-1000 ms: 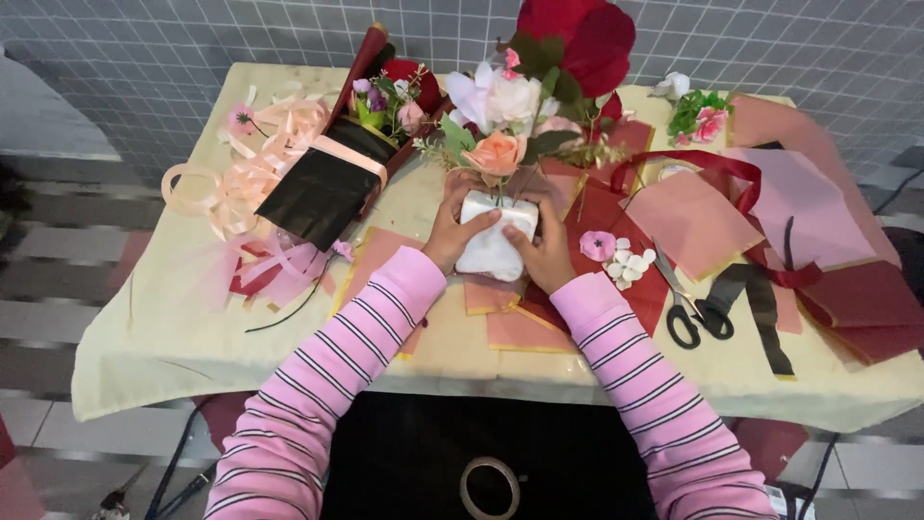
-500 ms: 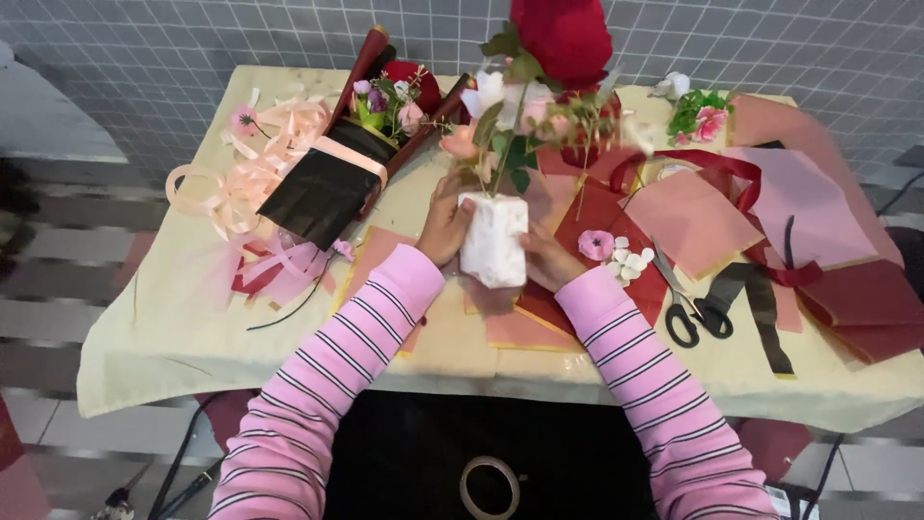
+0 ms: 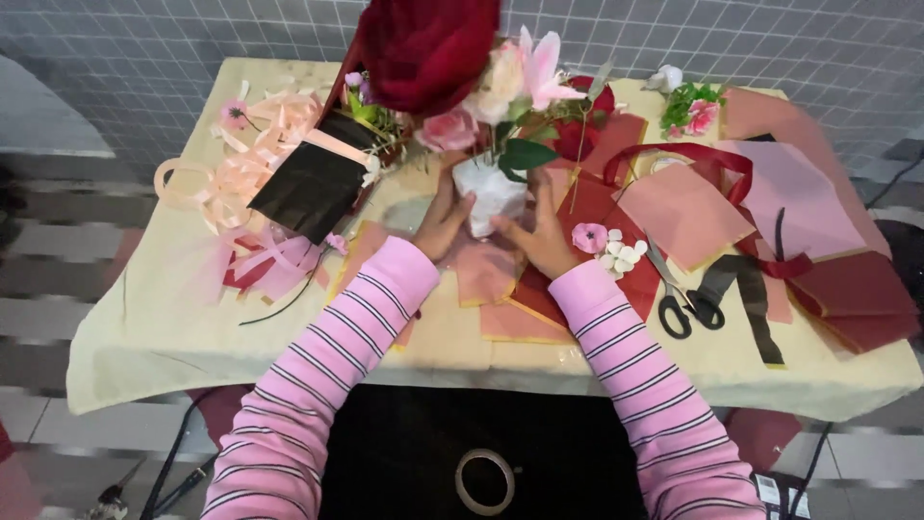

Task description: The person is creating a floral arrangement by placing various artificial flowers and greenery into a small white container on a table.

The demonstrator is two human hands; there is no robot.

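Note:
A bouquet stands upright in front of me, its stems bundled in white wrapping (image 3: 489, 193). A large dark red rose (image 3: 428, 43) tops it, close to the camera, with pink and cream flowers (image 3: 500, 82) beside it. My left hand (image 3: 445, 220) grips the white wrap from the left and my right hand (image 3: 541, 236) holds it from the right. Pink and dark red paper sheets (image 3: 510, 289) lie on the table under my hands. Both arms wear pink striped sleeves.
Black scissors (image 3: 679, 300) lie right of my right hand, next to small paper flowers (image 3: 606, 248). Pink ribbon (image 3: 241, 173) and a black-wrapped bouquet (image 3: 313, 178) sit at left. More pink and red sheets (image 3: 770, 193) with dark ribbon cover the right. A tape roll (image 3: 484, 481) rests on my lap.
The bouquet has been raised from lying back on the table to upright, its red rose now near the camera. Both hands stayed on the white wrap.

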